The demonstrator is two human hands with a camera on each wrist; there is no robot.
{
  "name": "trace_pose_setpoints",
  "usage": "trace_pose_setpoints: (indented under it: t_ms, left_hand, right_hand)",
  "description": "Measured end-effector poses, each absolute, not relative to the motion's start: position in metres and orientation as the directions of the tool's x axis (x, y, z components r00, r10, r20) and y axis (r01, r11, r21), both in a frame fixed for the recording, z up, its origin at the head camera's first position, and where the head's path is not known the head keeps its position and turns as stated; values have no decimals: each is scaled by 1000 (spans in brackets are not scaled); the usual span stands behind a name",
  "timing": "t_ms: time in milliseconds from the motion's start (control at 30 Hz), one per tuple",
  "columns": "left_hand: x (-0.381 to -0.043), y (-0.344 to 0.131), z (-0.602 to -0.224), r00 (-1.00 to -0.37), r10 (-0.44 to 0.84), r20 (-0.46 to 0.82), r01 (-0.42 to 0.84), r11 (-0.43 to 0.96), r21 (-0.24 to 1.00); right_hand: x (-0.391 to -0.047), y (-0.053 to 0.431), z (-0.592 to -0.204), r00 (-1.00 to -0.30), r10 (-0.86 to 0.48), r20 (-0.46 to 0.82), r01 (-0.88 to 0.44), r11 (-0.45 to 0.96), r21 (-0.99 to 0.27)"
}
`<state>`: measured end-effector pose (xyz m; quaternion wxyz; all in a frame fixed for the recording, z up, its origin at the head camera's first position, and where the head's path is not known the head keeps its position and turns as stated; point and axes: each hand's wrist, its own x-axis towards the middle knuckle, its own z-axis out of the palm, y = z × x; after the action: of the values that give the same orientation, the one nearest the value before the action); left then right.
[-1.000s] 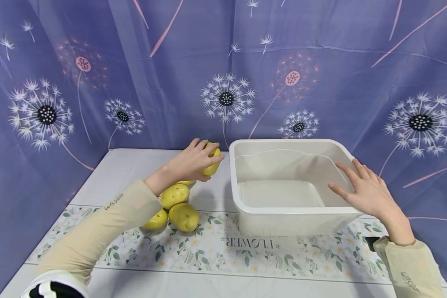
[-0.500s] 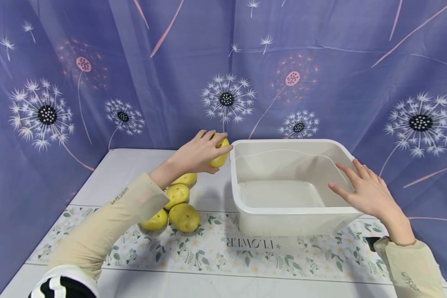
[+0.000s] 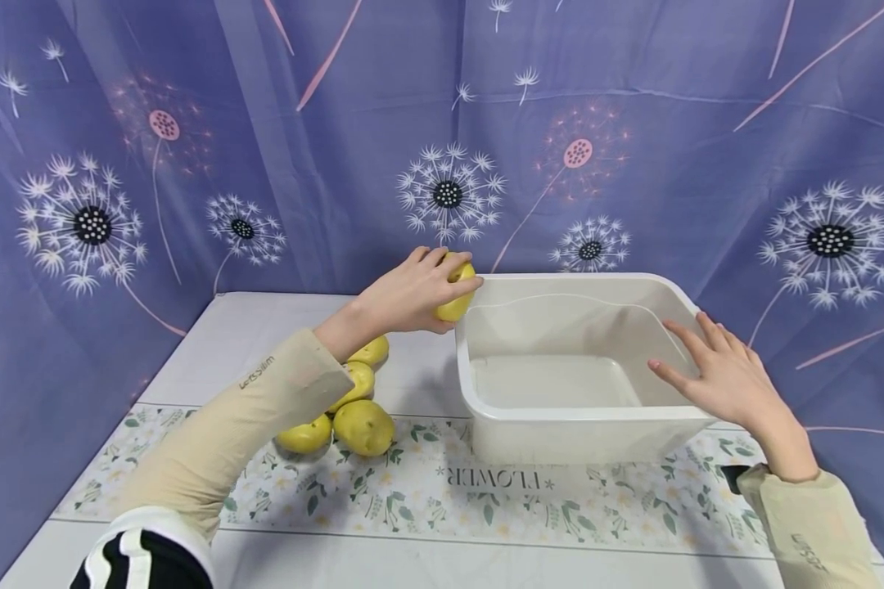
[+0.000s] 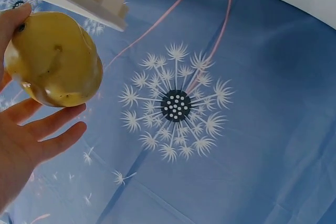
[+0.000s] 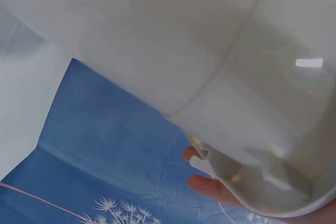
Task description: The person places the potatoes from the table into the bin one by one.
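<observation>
My left hand [image 3: 411, 294] holds a yellow potato [image 3: 454, 296] in the air beside the back left corner of a white plastic bin [image 3: 597, 415]. In the left wrist view the potato [image 4: 58, 59] sits between the thumb and the fingers. Below my left forearm several more yellow potatoes [image 3: 364, 428] lie in a small group on the table, partly covered by the sleeve. My right hand [image 3: 729, 378] rests over the bin's right rim with fingers spread and fairly straight. In the right wrist view two fingers [image 5: 215, 188] show past the underside of the rim.
The white table [image 3: 280, 315] carries a floral printed band [image 3: 412, 511]. A blue curtain [image 3: 324, 164] with dandelion prints hangs close behind the table and along both sides. The bin's inside shows bare floor and walls.
My left hand has carried the potato right and slightly upward, to the bin's left rim. More of the group of potatoes behind the arm shows. The right hand and bin have stayed put.
</observation>
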<state>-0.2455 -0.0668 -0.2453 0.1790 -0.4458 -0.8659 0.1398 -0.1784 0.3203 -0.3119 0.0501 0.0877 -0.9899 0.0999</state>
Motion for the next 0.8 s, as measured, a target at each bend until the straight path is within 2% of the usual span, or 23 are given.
trace_pose_setpoints:
  t_ms: [300, 533, 800]
  left_hand:
    - [-247, -48, -244, -547, 827, 129, 742, 550, -384]
    - [-247, -33, -249, -527, 840, 131, 746, 531, -403]
    - [-253, -23, -254, -539, 833, 125, 753, 543, -372]
  right_hand:
    - [-180, 321, -312, -979, -165, 115, -185, 965, -187]
    - [-179, 321, -312, -979, -162, 122, -183, 966, -184]
    - [-179, 320, -313, -979, -160, 124, -181, 966, -184]
